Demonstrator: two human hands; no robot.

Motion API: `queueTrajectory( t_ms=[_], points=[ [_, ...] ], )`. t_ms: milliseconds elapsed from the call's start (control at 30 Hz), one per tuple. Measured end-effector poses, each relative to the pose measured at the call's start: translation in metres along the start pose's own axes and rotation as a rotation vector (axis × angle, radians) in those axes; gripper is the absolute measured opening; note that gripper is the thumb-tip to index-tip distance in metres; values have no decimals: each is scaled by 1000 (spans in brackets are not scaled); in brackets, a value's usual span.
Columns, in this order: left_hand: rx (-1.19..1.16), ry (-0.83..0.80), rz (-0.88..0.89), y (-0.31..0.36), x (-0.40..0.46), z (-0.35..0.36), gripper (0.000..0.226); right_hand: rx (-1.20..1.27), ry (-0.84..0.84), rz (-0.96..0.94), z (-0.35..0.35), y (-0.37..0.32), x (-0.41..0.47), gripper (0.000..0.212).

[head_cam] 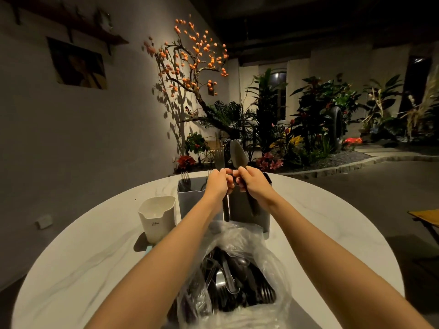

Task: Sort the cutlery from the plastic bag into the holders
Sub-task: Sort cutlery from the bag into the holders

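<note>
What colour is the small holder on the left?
White holder, with small dark lettering, seen in the head view.

Your two forearms are bare up to the frame edge; your left hand (219,182) and right hand (253,181) wear no gloves.

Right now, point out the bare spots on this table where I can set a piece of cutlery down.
Free: the round white marble table left of the clear plastic bag of dark cutlery, below the white plastic cup; also the wide stretch right of the bag. Crowded: the centre, where both hands hold cutlery over the grey plastic holders.
</note>
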State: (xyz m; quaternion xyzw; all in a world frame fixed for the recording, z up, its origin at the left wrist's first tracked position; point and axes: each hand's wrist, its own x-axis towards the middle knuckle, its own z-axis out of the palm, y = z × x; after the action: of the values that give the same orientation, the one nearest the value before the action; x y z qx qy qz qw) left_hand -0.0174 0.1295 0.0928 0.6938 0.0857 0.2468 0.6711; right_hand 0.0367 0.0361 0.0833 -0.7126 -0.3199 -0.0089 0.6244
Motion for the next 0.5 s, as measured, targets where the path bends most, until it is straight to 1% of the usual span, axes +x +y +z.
queueTrajectory(
  t_ms=[100,200,300,400,500],
  points=[
    [6,38,1,6,9,-6,30,1,-16,-32,-2,-8,9,30],
    [12,48,24,11,17,-10,30,-1,18,-79,-6,-13,20,27],
    [43,68,75,15,26,-12,34,-21,95,-137,-10,-16,29,28],
    [67,72,104,18,34,-13,37,-103,200,-204,-12,-10,44,26],
    [125,81,131,24,40,-14,38,-153,316,-200,-12,-3,60,24]
  ],
)
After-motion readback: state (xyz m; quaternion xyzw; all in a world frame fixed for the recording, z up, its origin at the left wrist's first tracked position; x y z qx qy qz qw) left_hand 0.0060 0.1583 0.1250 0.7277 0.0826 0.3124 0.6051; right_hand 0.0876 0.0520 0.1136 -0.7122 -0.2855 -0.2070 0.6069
